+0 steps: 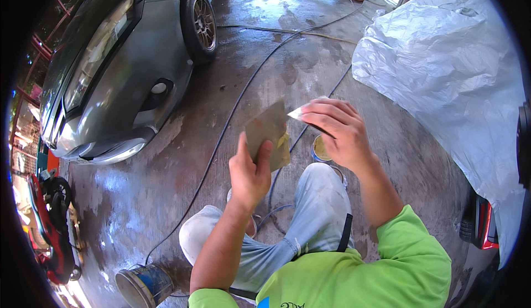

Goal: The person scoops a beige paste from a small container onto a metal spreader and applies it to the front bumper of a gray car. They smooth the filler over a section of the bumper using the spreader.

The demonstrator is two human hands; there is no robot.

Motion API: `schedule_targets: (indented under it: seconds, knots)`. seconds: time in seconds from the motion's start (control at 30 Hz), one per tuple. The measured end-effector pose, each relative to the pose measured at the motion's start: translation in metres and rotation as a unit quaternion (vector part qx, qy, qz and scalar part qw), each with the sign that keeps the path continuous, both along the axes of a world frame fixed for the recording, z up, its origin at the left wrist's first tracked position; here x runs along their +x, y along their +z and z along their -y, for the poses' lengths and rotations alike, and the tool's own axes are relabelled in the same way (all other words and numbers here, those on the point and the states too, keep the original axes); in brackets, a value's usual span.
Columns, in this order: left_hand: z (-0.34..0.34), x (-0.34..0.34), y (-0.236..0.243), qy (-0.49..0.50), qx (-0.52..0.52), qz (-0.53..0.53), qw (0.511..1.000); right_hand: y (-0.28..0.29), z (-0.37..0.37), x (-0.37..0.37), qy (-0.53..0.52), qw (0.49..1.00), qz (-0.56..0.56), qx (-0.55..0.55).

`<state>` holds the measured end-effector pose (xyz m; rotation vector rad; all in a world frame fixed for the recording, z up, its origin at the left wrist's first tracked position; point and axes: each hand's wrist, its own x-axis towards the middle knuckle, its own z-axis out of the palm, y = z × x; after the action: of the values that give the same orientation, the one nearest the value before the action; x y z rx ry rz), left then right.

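Note:
My left hand (250, 169) is closed around a flat, grey-brown putty board (264, 126), its thumb across the face. Yellowish putty (282, 150) coats the board's right side. Just right of it, my right hand (338, 128) pinches a thin, pale-edged putty spreader (297, 113). The spreader's tip is near the board's upper right edge; blur hides whether they touch. Below my right hand, beside my knee, an open can (321, 148) with yellowish contents stands on the floor, partly covered by the hand and leg.
A dark grey car (166, 48) stands at the left, its wheel (200, 23) nearest the middle. Silvery plastic sheeting (437, 59) drapes something at the right. Cables (238, 103) cross the wet concrete floor. A bucket (145, 286) and a red motorcycle (52, 230) are lower left.

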<state>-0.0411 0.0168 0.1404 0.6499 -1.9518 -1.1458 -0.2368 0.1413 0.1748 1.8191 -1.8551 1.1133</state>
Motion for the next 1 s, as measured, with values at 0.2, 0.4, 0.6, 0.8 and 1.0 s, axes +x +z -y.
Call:
schedule_targets:
  seconds: [0.2,0.4,0.6,0.8,1.0]
  knots:
    - [-0.008,-0.003,0.012,0.03,0.029,-0.037,0.998,-0.028,0.003,0.037,0.06,0.998,-0.009,0.027]
    - [0.005,0.01,0.006,0.089,0.003,-0.046,0.995,-0.056,-0.008,0.051,0.113,0.991,0.022,0.075]
    - [0.012,0.01,0.015,0.083,0.227,-0.194,0.951,-0.035,-0.008,0.06,0.164,0.978,0.092,-0.088]
    - [0.006,0.007,0.01,-0.006,0.454,-0.228,0.861,-0.07,0.015,0.024,0.09,0.992,0.069,0.055]
    - [0.008,0.013,0.014,0.058,0.121,-0.122,0.983,-0.071,-0.005,0.007,0.015,0.995,-0.02,0.097]
